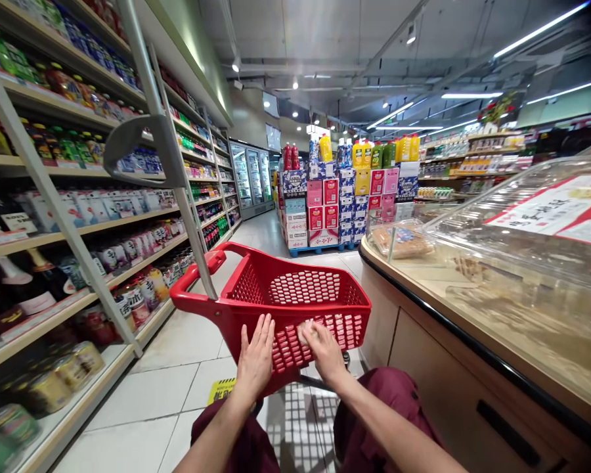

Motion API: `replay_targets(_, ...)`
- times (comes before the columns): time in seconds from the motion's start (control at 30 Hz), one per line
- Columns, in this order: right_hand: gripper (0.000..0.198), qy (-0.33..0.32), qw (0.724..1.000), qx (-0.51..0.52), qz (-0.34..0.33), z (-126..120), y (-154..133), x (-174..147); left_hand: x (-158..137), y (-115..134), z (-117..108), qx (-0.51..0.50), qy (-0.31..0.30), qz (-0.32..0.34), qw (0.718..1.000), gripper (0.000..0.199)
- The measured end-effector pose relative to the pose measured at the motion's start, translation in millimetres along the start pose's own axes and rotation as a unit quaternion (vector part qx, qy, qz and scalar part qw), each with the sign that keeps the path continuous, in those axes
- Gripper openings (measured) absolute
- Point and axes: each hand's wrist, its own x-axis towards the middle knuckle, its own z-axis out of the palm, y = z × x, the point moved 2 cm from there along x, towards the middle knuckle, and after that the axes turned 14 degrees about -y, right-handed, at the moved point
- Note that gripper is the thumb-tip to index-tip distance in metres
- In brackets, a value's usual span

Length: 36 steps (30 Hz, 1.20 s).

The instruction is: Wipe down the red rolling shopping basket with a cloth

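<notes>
A red plastic shopping cart (295, 307) with perforated basket walls stands side-on in front of my knees. My left hand (256, 358) lies against the near wall of its basket, fingers stretched out and holding nothing. Farther right on the same wall, my right hand (326, 351) is closed on a small pale wipe (303, 333), pressed to the slotted part. Most of the wipe is hidden under my fingers, so whether it is cloth or paper I cannot tell. A grey metal pole (196, 243) with a dark grey grip (148, 151) rises from the cart's handle end.
Drink shelves (93, 226) line the left side. Close on the right is a wooden display counter (443, 368) with clear-lidded food packs (404, 240). Ahead, stacked drink cartons (324, 217) stand on a blue pallet (320, 249). A yellow label (221, 390) lies on the tiled floor.
</notes>
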Motion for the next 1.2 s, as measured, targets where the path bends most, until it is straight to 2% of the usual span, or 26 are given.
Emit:
replay_targets(0.1, 0.041, 0.031, 0.999, -0.01, 0.01, -4, -4, 12, -5, -4, 5, -0.004, -0.003, -0.003, 1.0, 0.063)
replay_targets(0.27, 0.034, -0.024, 0.999, -0.021, -0.032, 6, -19, 10, -16, -11, 13, 0.002, 0.005, -0.004, 1.0, 0.058)
replay_targets(0.4, 0.038, 0.05, 0.998, -0.015, -0.025, -3, -29, 25, -23, -19, 18, 0.021, 0.029, -0.015, 0.999, 0.059)
replay_targets(0.47, 0.036, 0.063, 0.997, -0.029, -0.029, -4, -33, 28, -27, -25, 19, 0.027, 0.043, -0.017, 0.999, 0.059)
replay_targets(0.63, 0.03, -0.007, 0.996, -0.022, -0.087, 3, -52, 22, -40, -43, 16, 0.027, 0.069, -0.03, 0.997, 0.06)
replay_targets(0.8, 0.036, 0.043, 0.996, 0.003, -0.078, -5, -75, 53, -48, -64, 3, 0.004, 0.06, -0.1, 0.993, 0.063)
replay_targets(0.93, 0.026, -0.017, 0.991, -0.028, -0.13, 6, -94, 53, -54, -77, -1, -0.014, 0.047, -0.131, 0.99, 0.065)
replay_targets(1.0, 0.025, -0.021, 0.989, -0.015, -0.143, 4, -108, 58, -57, -83, -1, -0.021, 0.042, -0.142, 0.989, 0.066)
replay_targets(1.13, 0.031, 0.048, 0.99, 0.016, -0.132, -14, -144, 98, -62, -93, -2, -0.027, 0.044, -0.172, 0.984, 0.069)
replay_targets(1.2, 0.03, 0.053, 0.99, -0.004, -0.131, -15, -155, 110, -62, -96, -3, -0.027, 0.051, -0.177, 0.983, 0.069)
